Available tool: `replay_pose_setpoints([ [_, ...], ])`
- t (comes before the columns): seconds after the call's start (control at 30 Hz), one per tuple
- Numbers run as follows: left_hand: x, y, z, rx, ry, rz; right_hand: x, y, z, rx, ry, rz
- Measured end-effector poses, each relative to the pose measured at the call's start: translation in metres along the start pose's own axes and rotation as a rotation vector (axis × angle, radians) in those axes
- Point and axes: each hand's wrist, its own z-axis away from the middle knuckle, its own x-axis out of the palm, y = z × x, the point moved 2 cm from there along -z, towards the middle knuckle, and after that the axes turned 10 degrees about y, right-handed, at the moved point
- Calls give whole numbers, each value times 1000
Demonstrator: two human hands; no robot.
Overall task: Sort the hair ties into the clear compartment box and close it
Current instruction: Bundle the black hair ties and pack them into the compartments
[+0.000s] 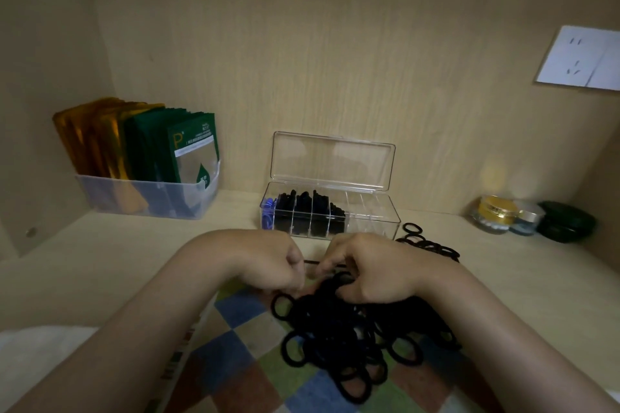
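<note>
A heap of black hair ties [339,342] lies on a checkered cloth [241,365] close to me. My left hand [268,265] and my right hand [369,271] rest on the heap's far edge, fingers curled into the ties. A thin tie stretches between the two hands. Behind them stands the clear compartment box [369,214] with its lid [332,161] raised. Its left compartments hold blue and black ties; the right ones look empty. A few more black ties [426,245] lie loose to the right of the box.
A translucent bin [144,198] of gold and green sachets stands at the back left. Small jars [496,214] and a dark green case [567,221] sit at the back right. A white wall socket [580,57] is on the right wall. Wooden walls enclose the shelf.
</note>
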Motion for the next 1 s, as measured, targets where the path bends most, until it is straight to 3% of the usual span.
replay_pose_setpoints([
  [0.17, 10, 5, 1, 63, -77, -1, 3, 5, -1, 4, 15, 20],
  [0.33, 14, 11, -2, 118, -24, -52, 2, 8, -1, 25, 61, -28],
  [0.53, 0, -4, -11, 59, 151, 281, -2, 22, -1, 192, 229, -519],
  [0.67, 0, -11, -16, 3, 246, 498, 3, 28, -1, 258, 267, -652],
  [0.83, -1, -19, -22, -50, 468, 492, 0, 27, 1, 303, 353, -821],
  [1.0, 6, -16, -22, -45, 524, 502, 0, 21, 1, 312, 337, -1053],
])
